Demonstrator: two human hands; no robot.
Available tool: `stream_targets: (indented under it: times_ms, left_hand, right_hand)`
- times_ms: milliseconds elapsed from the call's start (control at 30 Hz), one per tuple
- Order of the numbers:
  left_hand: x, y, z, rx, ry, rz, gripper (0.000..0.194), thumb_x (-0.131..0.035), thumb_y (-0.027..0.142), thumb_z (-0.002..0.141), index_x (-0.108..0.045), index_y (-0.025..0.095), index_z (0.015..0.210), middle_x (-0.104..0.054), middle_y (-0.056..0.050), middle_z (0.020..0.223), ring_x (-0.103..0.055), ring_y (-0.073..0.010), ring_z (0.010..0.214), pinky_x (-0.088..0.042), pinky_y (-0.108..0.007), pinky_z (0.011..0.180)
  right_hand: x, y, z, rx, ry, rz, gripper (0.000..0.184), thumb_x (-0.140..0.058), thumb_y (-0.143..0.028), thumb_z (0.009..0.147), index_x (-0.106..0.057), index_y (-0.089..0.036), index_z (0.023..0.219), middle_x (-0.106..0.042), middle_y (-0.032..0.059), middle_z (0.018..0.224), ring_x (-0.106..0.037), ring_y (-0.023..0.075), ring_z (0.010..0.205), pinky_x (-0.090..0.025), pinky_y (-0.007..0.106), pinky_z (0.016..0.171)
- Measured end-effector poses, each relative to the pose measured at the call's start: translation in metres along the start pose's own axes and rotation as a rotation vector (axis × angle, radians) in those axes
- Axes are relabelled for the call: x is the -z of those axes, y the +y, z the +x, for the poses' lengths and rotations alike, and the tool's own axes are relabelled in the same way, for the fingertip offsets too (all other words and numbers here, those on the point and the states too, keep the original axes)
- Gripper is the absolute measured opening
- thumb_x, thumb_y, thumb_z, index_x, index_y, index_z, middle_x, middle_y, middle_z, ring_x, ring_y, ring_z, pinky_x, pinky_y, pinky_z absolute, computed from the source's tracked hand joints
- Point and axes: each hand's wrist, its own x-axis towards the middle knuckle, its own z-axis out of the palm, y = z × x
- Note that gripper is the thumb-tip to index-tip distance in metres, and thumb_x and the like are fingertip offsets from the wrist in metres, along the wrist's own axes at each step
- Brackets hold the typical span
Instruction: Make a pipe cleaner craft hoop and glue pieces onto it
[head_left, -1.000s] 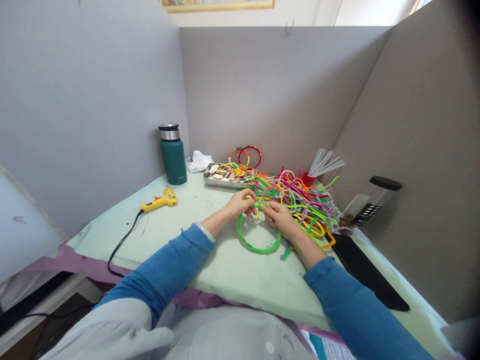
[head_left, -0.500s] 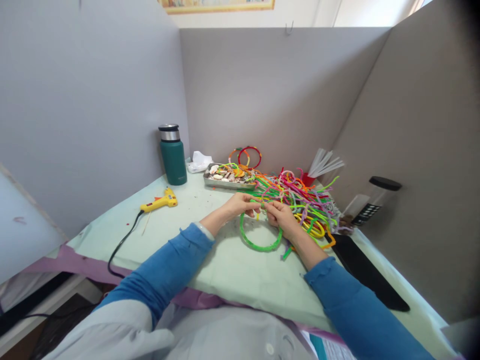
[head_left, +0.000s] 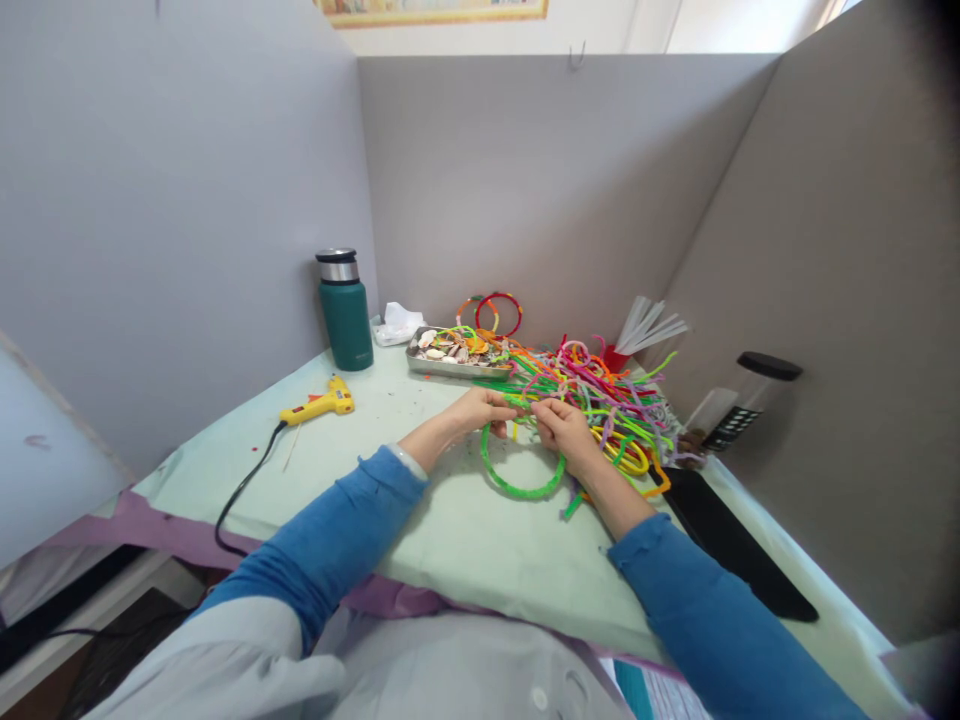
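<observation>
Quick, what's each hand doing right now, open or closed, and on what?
Left hand: closed, holding the green ring at its far side.
Right hand: closed, pinching at the same ring; exact grip hidden.

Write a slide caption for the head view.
Left hand and right hand work on a green ring beside colourful fuzzy strands, with a yellow glue gun lying to the left.

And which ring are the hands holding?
The green pipe-cleaner ring, held by the left hand and right hand; the red ring and multicoloured ring are behind the metal tray.
</observation>
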Motion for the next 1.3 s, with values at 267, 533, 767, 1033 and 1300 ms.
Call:
stream_targets:
  times_ms: [267, 533, 767, 1033, 1300]
  left_hand:
    - [0.003, -0.001, 0.005, -0.095, 0.083, 0.248, 0.023, -0.058, 0.021, 0.069, -0.068, 0.009, 0.085, -0.06, -0.001, 0.055, -0.051, -0.008, 0.047, -0.04, -0.019, 0.051]
    - [0.005, -0.002, 0.001, -0.571, 0.25, 0.894, 0.021, -0.057, 0.021, 0.074, -0.066, 0.017, 0.093, -0.065, -0.006, 0.089, -0.058, -0.0119, 0.071, -0.041, -0.021, 0.067]
    - [0.001, 0.008, -0.006, -0.539, 0.179, 0.896, 0.022, -0.05, 0.028, 0.081, -0.068, 0.015, 0.081, -0.067, -0.005, 0.076, -0.059, -0.0123, 0.07, -0.041, -0.02, 0.064]
    - [0.001, 0.016, -0.007, -0.001, 0.101, 0.233, 0.028, -0.06, 0.037, 0.072, -0.061, 0.009, 0.066, -0.065, -0.005, 0.062, -0.056, -0.0093, 0.046, -0.042, -0.02, 0.049]
    - [0.005, 0.018, -0.006, 0.283, 0.018, -0.112, 0.022, -0.063, 0.027, 0.07, -0.061, 0.008, 0.078, -0.064, -0.007, 0.061, -0.056, -0.0124, 0.045, -0.046, -0.025, 0.05]
  right_hand:
    - [0.002, 0.001, 0.0, -0.016, 0.015, -0.003, 0.031, -0.065, -0.045, 0.068, -0.05, -0.019, 0.065, -0.034, -0.009, 0.039, -0.022, 0.0043, 0.033, -0.013, 0.02, 0.034]
    - [-0.001, -0.003, -0.003, -0.089, -0.022, -0.028, 0.033, -0.065, -0.046, 0.068, -0.048, -0.018, 0.063, -0.033, -0.0092, 0.038, -0.021, 0.0038, 0.033, -0.011, 0.02, 0.034]
    - [-0.002, 0.002, -0.007, -0.102, -0.042, -0.039, 0.032, -0.062, -0.046, 0.071, -0.049, -0.018, 0.065, -0.034, -0.0091, 0.039, -0.022, 0.0036, 0.033, -0.013, 0.02, 0.035]
    - [-0.005, -0.001, -0.009, -0.029, -0.087, -0.06, 0.03, -0.062, -0.045, 0.072, -0.051, -0.017, 0.067, -0.036, -0.0087, 0.041, -0.023, 0.0038, 0.035, -0.014, 0.02, 0.036]
    - [-0.003, 0.004, -0.008, 0.033, -0.137, -0.158, 0.032, -0.06, -0.045, 0.074, -0.051, -0.016, 0.063, -0.036, -0.0079, 0.041, -0.024, 0.0036, 0.036, -0.016, 0.02, 0.038]
